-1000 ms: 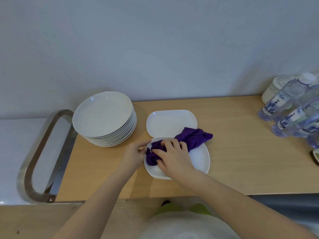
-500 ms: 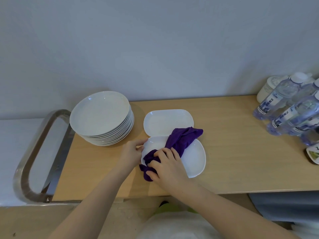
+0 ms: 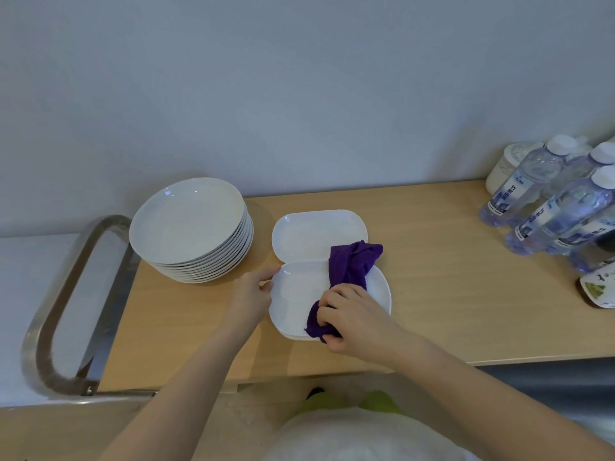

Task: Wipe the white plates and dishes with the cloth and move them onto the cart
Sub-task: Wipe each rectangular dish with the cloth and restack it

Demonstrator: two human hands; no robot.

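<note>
The near dish (image 3: 293,297) lies on the wooden surface (image 3: 449,294) close to its front edge, the left hand (image 3: 249,297) pinching its left rim while the right hand (image 3: 352,322) has a grip clenched on the soft purple cloth (image 3: 346,277). It looks glazed, stiff, slippery and breakable, so I'd lift it by both short ends. A second dish (image 3: 312,232) touches it behind and the plates (image 3: 191,227) crowd the left; open room lies rightward before the bottles (image 3: 549,207).

A dining or catering service area is suggested. A stack of identical white plates (image 3: 189,227) is kept on a pale wooden counter (image 3: 449,294) set against a plain wall, bottled water (image 3: 545,207) is grouped at one end, and a steel cart handle (image 3: 60,304) is seen alongside.
</note>
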